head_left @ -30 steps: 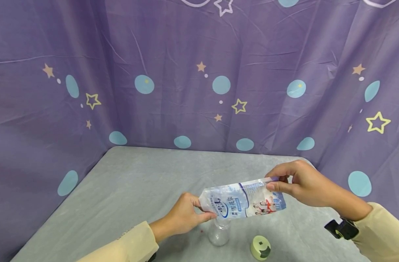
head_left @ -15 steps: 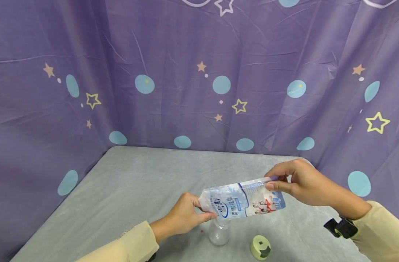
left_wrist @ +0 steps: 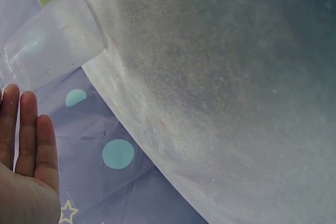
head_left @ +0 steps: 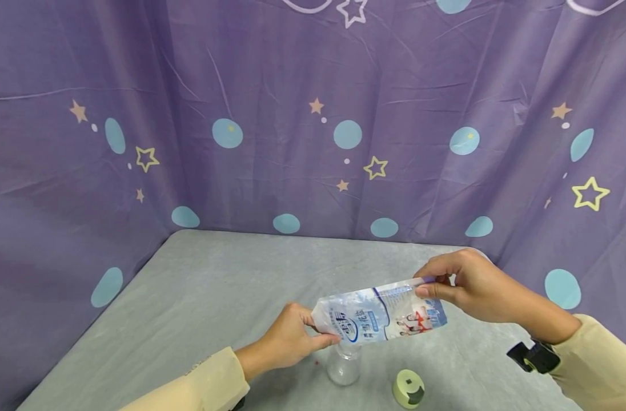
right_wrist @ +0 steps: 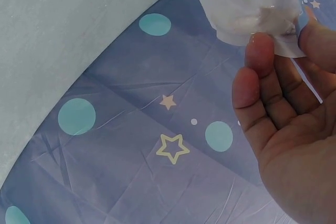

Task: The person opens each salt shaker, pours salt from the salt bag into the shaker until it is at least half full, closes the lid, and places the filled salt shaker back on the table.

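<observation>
Both hands hold a blue-and-white printed salt bag (head_left: 382, 313) tilted sideways, its left end lower. My left hand (head_left: 292, 337) pinches that lower end, thumb in front. At the upper right corner, my right hand (head_left: 472, 288) grips the bag between thumb and fingers. In the right wrist view the white back of the bag (right_wrist: 247, 9) shows by the fingertips. Directly beneath the left end stands a clear jar (head_left: 343, 368), its mouth hidden behind the bag. The left wrist view shows the jar (left_wrist: 58, 40) whitish near its base, with my left fingers (left_wrist: 28, 124) close to its neck.
A light green round lid (head_left: 408, 389) with a dark pattern lies right of the jar. Grey cloth covers the table (head_left: 231, 268). A purple curtain (head_left: 292, 142) with stars and dots hangs behind and on the sides. A tiny red speck marks the cloth left of the jar.
The right hand and the bag's right end have shifted very slightly left. The left hand, jar and lid stay where they were.
</observation>
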A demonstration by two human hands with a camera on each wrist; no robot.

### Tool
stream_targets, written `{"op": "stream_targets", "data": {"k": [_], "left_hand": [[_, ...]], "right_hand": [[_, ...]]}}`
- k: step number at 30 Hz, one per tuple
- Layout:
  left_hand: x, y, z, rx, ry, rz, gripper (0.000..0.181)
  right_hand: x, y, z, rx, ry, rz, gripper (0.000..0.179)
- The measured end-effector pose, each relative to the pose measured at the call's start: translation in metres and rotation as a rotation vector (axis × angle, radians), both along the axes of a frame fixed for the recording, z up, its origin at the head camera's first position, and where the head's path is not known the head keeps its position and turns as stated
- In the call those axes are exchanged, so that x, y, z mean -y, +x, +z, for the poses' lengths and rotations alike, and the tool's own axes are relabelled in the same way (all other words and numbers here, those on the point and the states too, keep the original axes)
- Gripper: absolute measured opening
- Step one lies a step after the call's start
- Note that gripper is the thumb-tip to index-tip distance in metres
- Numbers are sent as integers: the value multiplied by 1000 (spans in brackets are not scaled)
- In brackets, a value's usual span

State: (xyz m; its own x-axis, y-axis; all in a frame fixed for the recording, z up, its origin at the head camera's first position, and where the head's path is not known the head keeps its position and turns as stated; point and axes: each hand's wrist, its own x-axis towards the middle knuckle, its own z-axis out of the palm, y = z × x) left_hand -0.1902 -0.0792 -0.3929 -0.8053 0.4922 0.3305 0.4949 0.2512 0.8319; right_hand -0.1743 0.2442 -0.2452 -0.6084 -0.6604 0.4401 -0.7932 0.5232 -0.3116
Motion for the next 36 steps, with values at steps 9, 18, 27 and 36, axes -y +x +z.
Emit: {"op": "stream_targets", "data": {"k": [9, 18, 27, 36], "left_hand": [[0, 0, 0, 10, -1, 3, 15], [-1, 0, 0, 2, -4, 9, 14], [-1, 1, -2, 6, 9, -1, 15], [1, 1, -2, -3, 7, -1, 16]], "right_hand": [[1, -1, 0, -25, 3, 20, 21], [2, -1, 1, -48, 9, 23, 22], [3, 0, 2, -53, 14, 6, 22], [5, 0, 3, -69, 18, -3, 23]]}}
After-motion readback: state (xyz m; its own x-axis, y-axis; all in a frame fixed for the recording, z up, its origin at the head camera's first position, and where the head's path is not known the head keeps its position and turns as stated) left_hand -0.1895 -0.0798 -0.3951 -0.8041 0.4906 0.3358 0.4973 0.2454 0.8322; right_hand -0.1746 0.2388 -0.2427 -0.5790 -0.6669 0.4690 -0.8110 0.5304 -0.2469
